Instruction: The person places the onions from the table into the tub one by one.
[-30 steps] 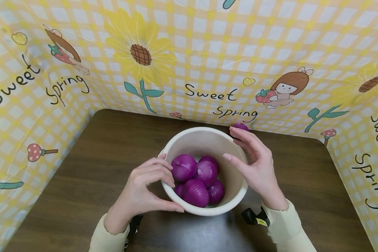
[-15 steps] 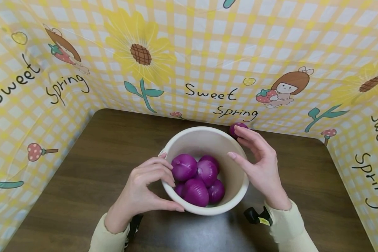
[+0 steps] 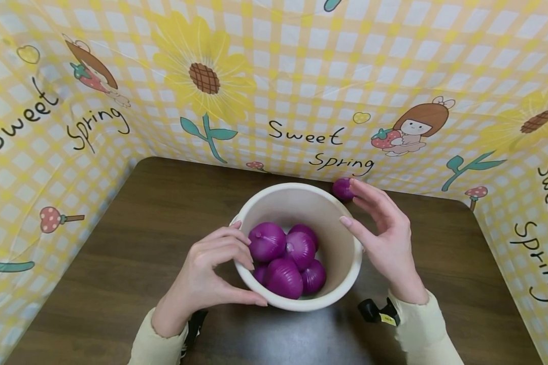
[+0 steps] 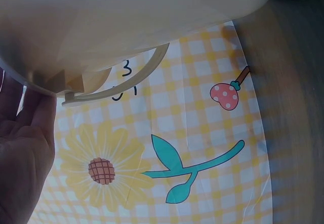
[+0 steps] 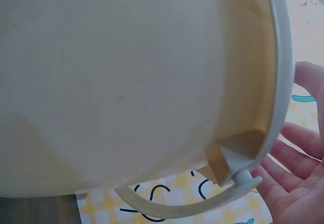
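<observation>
A cream bucket (image 3: 297, 306) stands at the middle of the table, its mouth facing up toward the head camera. Several purple onions (image 3: 284, 279) lie inside it. My left hand (image 3: 212, 268) holds the bucket's left rim, fingers over the edge and thumb along the front. At the right rim is my right hand (image 3: 388, 238), fingers spread and bent a little, the thumb tip beside the rim. One more onion (image 3: 342, 189) sits on the table behind the bucket, near the right fingertips. In the right wrist view the bucket's handle (image 5: 172, 211) hangs down along its side.
The dark wooden table (image 3: 105, 274) is walled on three sides by yellow checked cloth (image 3: 292, 76) with printed flowers and lettering. Its back edge meets the cloth close behind the lone onion. A black wrist camera (image 3: 376, 310) hangs under the right sleeve.
My right hand has moved to the right, off the bucket's right rim, showing more of the onion behind. My left hand and the bucket have stayed in place.
</observation>
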`<state>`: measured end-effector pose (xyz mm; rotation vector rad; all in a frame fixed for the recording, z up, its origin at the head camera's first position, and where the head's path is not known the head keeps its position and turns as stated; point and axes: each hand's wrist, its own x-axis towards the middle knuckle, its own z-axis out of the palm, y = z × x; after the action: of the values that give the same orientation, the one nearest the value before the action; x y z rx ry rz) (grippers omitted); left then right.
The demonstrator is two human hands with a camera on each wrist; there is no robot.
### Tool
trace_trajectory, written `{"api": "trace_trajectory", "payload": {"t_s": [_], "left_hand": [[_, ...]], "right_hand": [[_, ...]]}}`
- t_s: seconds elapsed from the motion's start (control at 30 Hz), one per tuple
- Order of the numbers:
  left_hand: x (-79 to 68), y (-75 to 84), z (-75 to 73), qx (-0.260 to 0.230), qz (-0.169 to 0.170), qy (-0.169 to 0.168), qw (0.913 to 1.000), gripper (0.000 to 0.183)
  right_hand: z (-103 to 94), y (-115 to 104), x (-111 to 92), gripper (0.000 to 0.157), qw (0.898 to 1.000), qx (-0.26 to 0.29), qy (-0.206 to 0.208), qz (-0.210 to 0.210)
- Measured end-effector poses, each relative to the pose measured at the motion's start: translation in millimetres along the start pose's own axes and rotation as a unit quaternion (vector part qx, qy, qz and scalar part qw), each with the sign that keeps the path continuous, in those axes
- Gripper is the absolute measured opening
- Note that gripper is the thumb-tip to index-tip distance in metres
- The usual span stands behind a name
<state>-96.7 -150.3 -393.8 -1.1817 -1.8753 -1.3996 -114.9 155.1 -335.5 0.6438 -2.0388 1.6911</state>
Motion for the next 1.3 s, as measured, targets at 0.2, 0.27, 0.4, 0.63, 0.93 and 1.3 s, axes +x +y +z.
{"api": "trace_trajectory", "payload": {"t_s": [0.2, 0.27, 0.4, 0.63, 0.93, 1.3], "left_hand": [[-0.5, -0.1, -0.1, -0.003, -0.003, -0.001, 1.0, 0.048], [-0.5, -0.2, 0.0, -0.002, -0.003, -0.001, 1.0, 0.047], [-0.4, -0.4, 0.1, -0.002, -0.003, 0.0, 1.0, 0.048], [-0.3, 0.0, 0.1, -0.004, -0.004, -0.001, 1.0, 0.047], [0.6, 1.1, -0.1, -0.007, -0.004, 0.0, 1.0, 0.047], [0.1, 0.8, 0.1, -0.007, -0.01, -0.001, 0.9999, 0.047]], "right_hand": [[-10.4, 20, -3, 0.063, 1.0, 0.009, 0.009, 0.0], [-13.5, 24, -3, 0.063, 1.0, 0.011, 0.012, 0.001], [-17.2, 25, -3, 0.061, 1.0, 0.006, 0.019, 0.004], [-21.9, 22, -3, 0.058, 0.999, 0.005, 0.03, 0.019], [-28.5, 23, -1, 0.056, 0.999, 0.013, 0.047, 0.021], [-35.6, 29, 1, 0.053, 0.996, 0.047, 0.07, 0.016]]}}
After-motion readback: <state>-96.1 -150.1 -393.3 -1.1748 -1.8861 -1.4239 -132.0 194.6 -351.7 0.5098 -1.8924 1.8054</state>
